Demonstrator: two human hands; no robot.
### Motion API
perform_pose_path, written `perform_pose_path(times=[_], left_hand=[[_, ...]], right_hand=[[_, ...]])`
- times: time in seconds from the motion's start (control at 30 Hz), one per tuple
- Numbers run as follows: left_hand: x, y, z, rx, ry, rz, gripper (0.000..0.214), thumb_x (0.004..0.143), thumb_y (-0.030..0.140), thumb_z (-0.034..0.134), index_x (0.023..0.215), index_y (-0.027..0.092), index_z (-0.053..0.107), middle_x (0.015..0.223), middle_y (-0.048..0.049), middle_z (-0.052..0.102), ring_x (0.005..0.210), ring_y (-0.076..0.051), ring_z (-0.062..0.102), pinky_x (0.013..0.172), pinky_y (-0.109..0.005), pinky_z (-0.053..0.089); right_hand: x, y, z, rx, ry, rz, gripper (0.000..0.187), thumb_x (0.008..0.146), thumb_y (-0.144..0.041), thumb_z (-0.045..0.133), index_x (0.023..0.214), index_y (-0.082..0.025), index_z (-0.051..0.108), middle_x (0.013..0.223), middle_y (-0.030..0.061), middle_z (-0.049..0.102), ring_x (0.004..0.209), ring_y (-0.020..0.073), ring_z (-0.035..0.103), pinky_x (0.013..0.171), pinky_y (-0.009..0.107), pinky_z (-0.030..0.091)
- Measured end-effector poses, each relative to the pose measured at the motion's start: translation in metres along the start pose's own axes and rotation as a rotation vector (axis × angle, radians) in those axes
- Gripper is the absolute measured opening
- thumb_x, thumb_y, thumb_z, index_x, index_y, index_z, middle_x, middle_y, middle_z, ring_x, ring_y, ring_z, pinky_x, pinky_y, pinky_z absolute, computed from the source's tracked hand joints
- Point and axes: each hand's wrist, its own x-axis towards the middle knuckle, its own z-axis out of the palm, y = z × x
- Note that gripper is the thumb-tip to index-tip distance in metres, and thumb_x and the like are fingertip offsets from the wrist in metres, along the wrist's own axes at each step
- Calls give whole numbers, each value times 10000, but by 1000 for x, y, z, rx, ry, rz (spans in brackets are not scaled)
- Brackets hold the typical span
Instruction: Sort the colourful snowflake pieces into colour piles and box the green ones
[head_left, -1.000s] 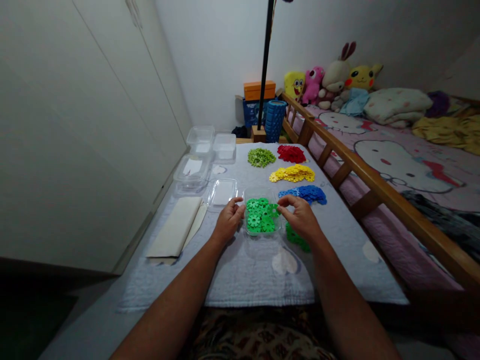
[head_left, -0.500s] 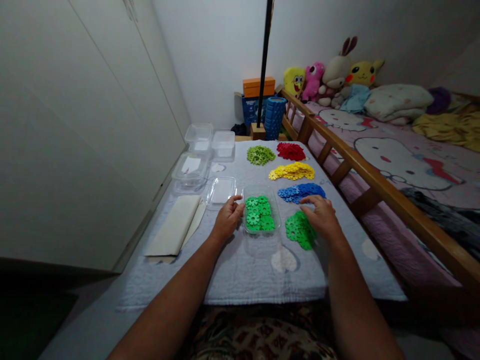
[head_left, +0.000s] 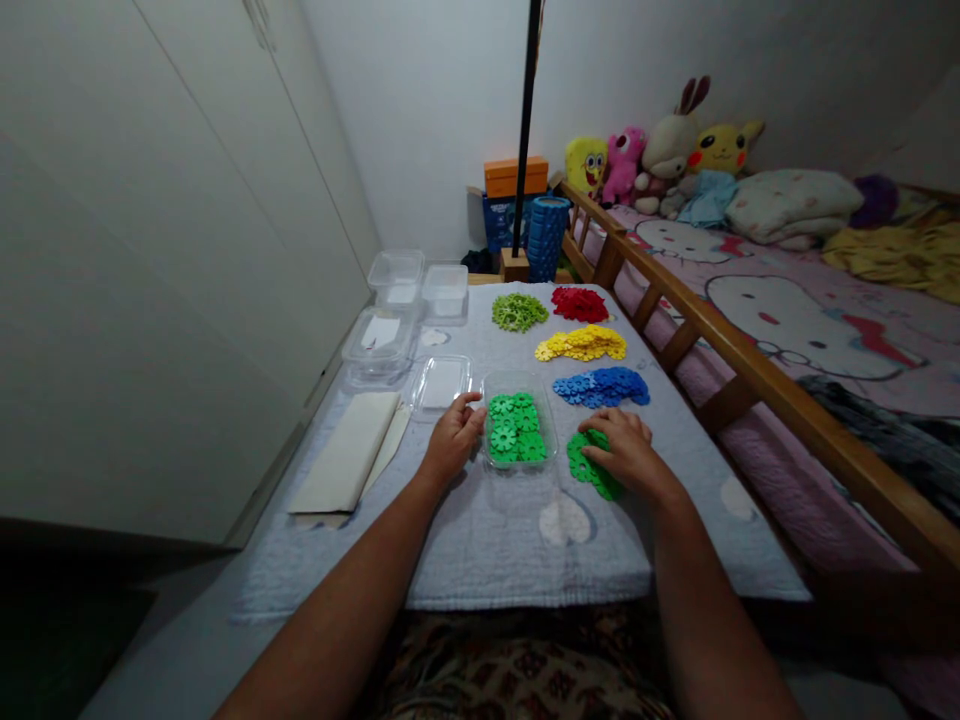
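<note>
A clear plastic container holding several green flower-shaped plastic pieces sits in the middle of the table. My left hand is at its left side, fingers curled with thumb and forefinger at the rim. To the right, my right hand lies over a pile of the same green pieces, thumb and fingers apart and touching the top ones. The palm covers the pile's right part. Just beyond it lies a spread of blue flower-shaped pieces.
Farther back are yellow pieces, red pieces and light-green pieces. On the left are a clear lid, stacked containers and folded cardboard. A wooden bed rail borders the right side.
My right hand has come down and slightly left onto the green pile, from just above its far edge. My left hand stays at the container.
</note>
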Motion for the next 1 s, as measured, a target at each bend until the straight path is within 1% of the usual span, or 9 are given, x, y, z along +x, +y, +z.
perform_pose_path(times=[0.2,0.33,0.47,0.6,0.67,0.77,0.9,1.0], left_hand=[[2,-3,-1,12,-2,14,497,885,551,569,1208,174,548,634,84,497,480,-81,436,468,-193,370],[2,-3,-1,10,-1,20,492,887,545,577,1208,174,550,634,79,503,485,-83,438,469,-193,364],[1,-2,-1,12,-3,19,478,895,538,568,1206,176,549,635,82,499,481,-80,438,469,-193,368],[1,-3,-1,8,-3,10,488,895,543,565,1218,178,541,642,87,494,461,-74,426,460,-194,367],[1,-4,0,0,-3,9,491,893,544,564,1221,180,541,649,87,492,460,-73,428,457,-194,365],[1,-5,0,-9,2,6,490,890,546,564,1219,183,541,647,90,485,457,-71,422,457,-193,364],[1,-3,0,5,-2,2,488,892,538,561,1227,184,538,634,93,473,463,-76,424,467,-195,368],[1,-2,-1,28,3,8,480,893,535,554,1221,184,547,632,91,464,480,-84,435,472,-196,367]], right_hand=[[3,-6,-3,75,24,30,129,788,-240,650,908,-253,694,1035,62,666,1054,291,539,916,427,365],[4,-7,-5,176,19,-7,35,812,-257,610,822,-234,634,908,46,682,949,261,576,884,417,373],[6,-7,-5,246,6,-23,89,833,-294,591,797,-233,644,861,43,697,916,262,599,893,443,381],[8,-8,-3,301,74,-25,152,841,-317,569,822,-243,701,938,64,699,972,274,608,931,472,396],[8,-8,-3,355,111,-25,175,839,-342,571,818,-246,716,954,71,692,980,274,614,933,464,419],[9,-11,-9,458,115,-20,179,825,-359,579,779,-245,710,893,61,697,920,262,635,895,430,460],[15,-24,-24,575,121,-4,174,832,-361,591,834,-234,710,870,41,726,858,235,656,832,376,488],[23,-42,-29,585,147,-57,162,844,-341,606,885,-222,708,890,38,731,866,220,653,825,355,478]])
